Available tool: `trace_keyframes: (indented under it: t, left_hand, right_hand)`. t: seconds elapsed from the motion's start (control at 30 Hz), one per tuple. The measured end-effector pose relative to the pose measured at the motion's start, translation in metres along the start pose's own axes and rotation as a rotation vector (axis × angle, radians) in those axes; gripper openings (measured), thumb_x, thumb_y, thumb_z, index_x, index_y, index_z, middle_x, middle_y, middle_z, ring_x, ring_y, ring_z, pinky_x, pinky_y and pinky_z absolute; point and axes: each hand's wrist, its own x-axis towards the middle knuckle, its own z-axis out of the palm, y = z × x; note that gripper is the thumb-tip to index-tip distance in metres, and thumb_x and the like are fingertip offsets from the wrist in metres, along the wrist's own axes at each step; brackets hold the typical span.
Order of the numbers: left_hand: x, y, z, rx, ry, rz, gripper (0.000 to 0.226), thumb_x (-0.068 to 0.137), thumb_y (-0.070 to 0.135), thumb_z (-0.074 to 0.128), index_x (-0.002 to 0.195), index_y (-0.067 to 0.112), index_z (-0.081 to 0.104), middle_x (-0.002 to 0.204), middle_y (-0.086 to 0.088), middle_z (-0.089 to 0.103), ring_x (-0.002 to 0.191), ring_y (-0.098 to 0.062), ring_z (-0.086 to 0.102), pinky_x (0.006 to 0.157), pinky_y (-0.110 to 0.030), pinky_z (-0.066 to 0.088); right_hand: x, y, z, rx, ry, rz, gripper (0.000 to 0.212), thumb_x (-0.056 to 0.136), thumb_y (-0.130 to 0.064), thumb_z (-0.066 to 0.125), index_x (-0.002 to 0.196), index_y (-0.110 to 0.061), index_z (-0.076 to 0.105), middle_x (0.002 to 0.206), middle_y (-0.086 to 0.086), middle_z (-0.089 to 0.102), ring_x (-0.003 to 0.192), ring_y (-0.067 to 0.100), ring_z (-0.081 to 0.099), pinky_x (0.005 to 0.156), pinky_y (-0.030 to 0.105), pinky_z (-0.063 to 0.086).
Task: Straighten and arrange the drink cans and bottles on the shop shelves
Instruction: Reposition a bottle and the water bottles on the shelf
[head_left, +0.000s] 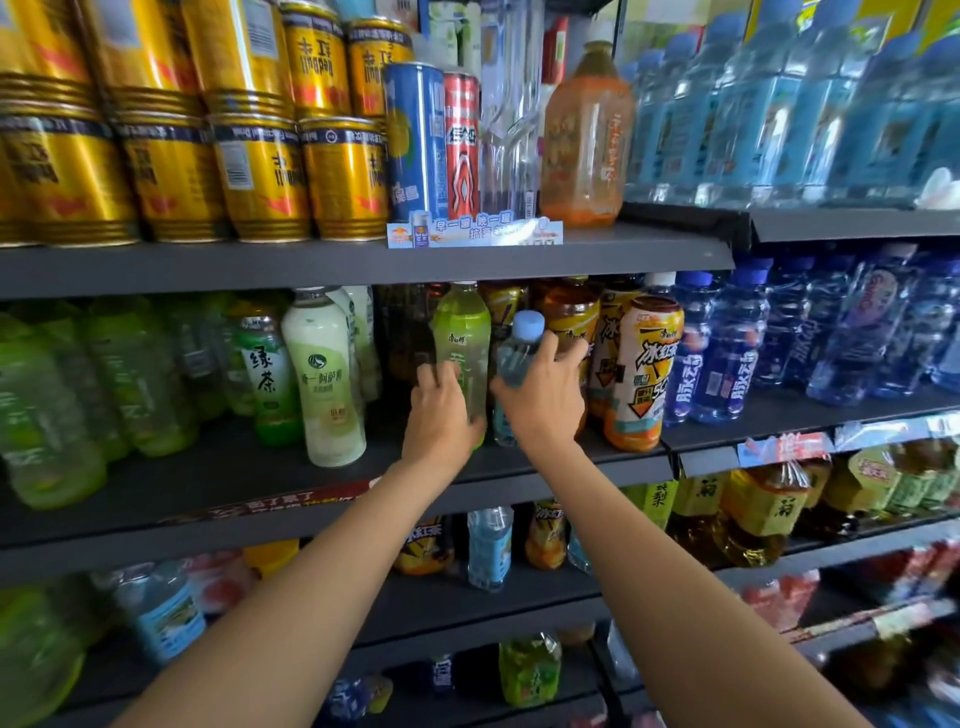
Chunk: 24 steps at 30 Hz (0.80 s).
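both bare forearms reach to the middle shelf (519, 470), where the left hand (441, 415) wraps a pale green tea bottle (461, 332) and the right hand (543, 400) clasps a tilted blue-capped water bottle (519, 348), beside an orange iced tea bottle (641, 374).

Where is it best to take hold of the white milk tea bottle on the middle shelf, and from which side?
Probably around its straight lower body, coming from the front: the white milk tea bottle stands upright at the shelf's front edge, with a green tea bottle close at its left.
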Motion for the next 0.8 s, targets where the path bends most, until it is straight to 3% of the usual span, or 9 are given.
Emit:
trace_keyframes:
  t: [0.13, 0.23, 0.3, 0.4, 0.53, 0.6, 0.7, 0.77, 0.8]
  left_hand:
    - [-0.015, 0.001, -0.003, -0.051, -0.071, 0.067, 0.062, 0.081, 0.018, 0.068, 0.132, 0.009, 0.034, 0.131, -0.012, 0.036, 0.12, -0.031, 0.044, 0.095, -0.038, 0.041]
    - [-0.025, 0.007, -0.004, -0.131, -0.253, 0.135, 0.082, 0.074, 0.026, 0.073, 0.141, 0.014, 0.026, 0.143, -0.007, 0.032, 0.13, -0.026, 0.038, 0.103, -0.04, 0.038]
    - [-0.03, 0.02, -0.004, -0.277, -0.319, 0.24, 0.081, 0.065, 0.035, 0.072, 0.136, 0.026, 0.035, 0.137, 0.001, 0.043, 0.126, -0.021, 0.043, 0.103, -0.042, 0.04]
    - [-0.042, 0.054, -0.003, -0.507, -0.313, 0.355, 0.052, 0.07, 0.02, 0.07, 0.113, 0.039, 0.047, 0.111, 0.016, 0.057, 0.111, -0.012, 0.054, 0.092, -0.029, 0.046]
    - [-0.041, 0.115, -0.007, -0.671, -0.255, 0.401, 0.066, 0.062, 0.036, 0.067, 0.123, 0.027, 0.044, 0.124, -0.002, 0.058, 0.117, -0.017, 0.054, 0.099, -0.04, 0.045]
    - [-0.036, 0.145, -0.014, -0.699, -0.212, 0.4, 0.068, 0.062, 0.035, 0.069, 0.124, 0.024, 0.044, 0.123, -0.004, 0.059, 0.114, -0.02, 0.057, 0.097, -0.039, 0.046]
    - [-0.017, 0.186, -0.02, -0.625, -0.136, 0.393, 0.049, 0.08, 0.016, 0.066, 0.125, 0.01, 0.048, 0.117, -0.008, 0.062, 0.108, -0.023, 0.059, 0.089, -0.027, 0.045]
    - [-0.004, 0.212, -0.021, -0.674, -0.103, 0.423, 0.048, 0.079, 0.021, 0.068, 0.121, 0.009, 0.051, 0.116, -0.008, 0.063, 0.107, -0.023, 0.06, 0.095, -0.033, 0.047]
    - [0.002, 0.226, -0.02, -0.662, -0.08, 0.44, 0.051, 0.076, 0.024, 0.07, 0.122, 0.011, 0.051, 0.117, -0.008, 0.063, 0.107, -0.023, 0.061, 0.096, -0.037, 0.047]
  right_hand:
    - [-0.02, 0.005, -0.001, 0.052, 0.031, 0.027, 0.069, 0.08, -0.032, 0.068, 0.134, -0.011, 0.031, 0.133, 0.016, 0.036, 0.115, 0.036, 0.04, 0.09, 0.04, 0.039]
    - [-0.04, 0.009, -0.018, 0.246, 0.041, 0.001, 0.069, 0.078, -0.03, 0.07, 0.134, -0.008, 0.034, 0.128, 0.011, 0.046, 0.115, 0.03, 0.043, 0.087, 0.037, 0.04]
    - [-0.052, 0.009, -0.041, 0.299, 0.147, -0.09, 0.069, 0.073, -0.033, 0.071, 0.129, -0.006, 0.041, 0.119, 0.011, 0.049, 0.11, 0.027, 0.045, 0.083, 0.031, 0.039]
    - [-0.058, 0.009, -0.083, 0.325, 0.353, -0.233, 0.066, 0.066, -0.038, 0.06, 0.122, -0.005, 0.047, 0.107, 0.011, 0.05, 0.1, 0.02, 0.042, 0.082, 0.027, 0.035]
    - [-0.038, 0.018, -0.145, 0.37, 0.503, -0.255, 0.066, 0.072, -0.034, 0.065, 0.128, -0.004, 0.045, 0.116, 0.011, 0.053, 0.103, 0.023, 0.044, 0.09, 0.031, 0.036]
    - [-0.025, 0.025, -0.168, 0.422, 0.472, -0.246, 0.072, 0.077, -0.032, 0.07, 0.135, -0.003, 0.038, 0.128, 0.01, 0.049, 0.113, 0.024, 0.043, 0.095, 0.03, 0.037]
    - [-0.01, 0.043, -0.186, 0.543, 0.396, -0.251, 0.075, 0.082, -0.04, 0.062, 0.141, -0.006, 0.03, 0.135, 0.009, 0.046, 0.124, 0.021, 0.044, 0.102, 0.032, 0.04]
    - [0.004, 0.06, -0.197, 0.6, 0.364, -0.255, 0.069, 0.082, -0.04, 0.06, 0.137, -0.008, 0.034, 0.128, 0.007, 0.052, 0.118, 0.02, 0.051, 0.096, 0.029, 0.046]
    - [0.013, 0.068, -0.204, 0.629, 0.347, -0.255, 0.061, 0.084, -0.034, 0.062, 0.133, -0.008, 0.037, 0.121, 0.006, 0.055, 0.11, 0.018, 0.055, 0.089, 0.021, 0.047]
